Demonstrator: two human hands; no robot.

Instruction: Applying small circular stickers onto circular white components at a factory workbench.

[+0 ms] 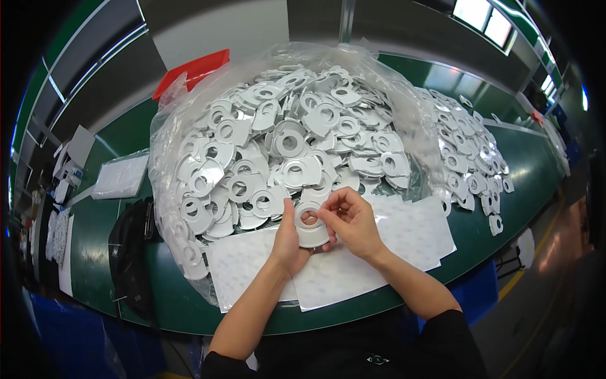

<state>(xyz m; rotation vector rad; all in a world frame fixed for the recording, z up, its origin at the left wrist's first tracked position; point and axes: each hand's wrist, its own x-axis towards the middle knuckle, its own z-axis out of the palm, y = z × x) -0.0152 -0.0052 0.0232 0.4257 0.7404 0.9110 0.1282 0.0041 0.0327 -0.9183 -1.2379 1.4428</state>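
I held a white ring-shaped plastic piece (311, 226) at frame centre, just below the heaped bag of pieces (284, 139). My left hand (288, 243) gripped its left edge (thumb on top); my right hand (351, 221) pinched its right rim, equally close.

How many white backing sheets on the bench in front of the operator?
2 visible: one white backing sheet under the left hand, one under the right hand. More may be hidden beneath.
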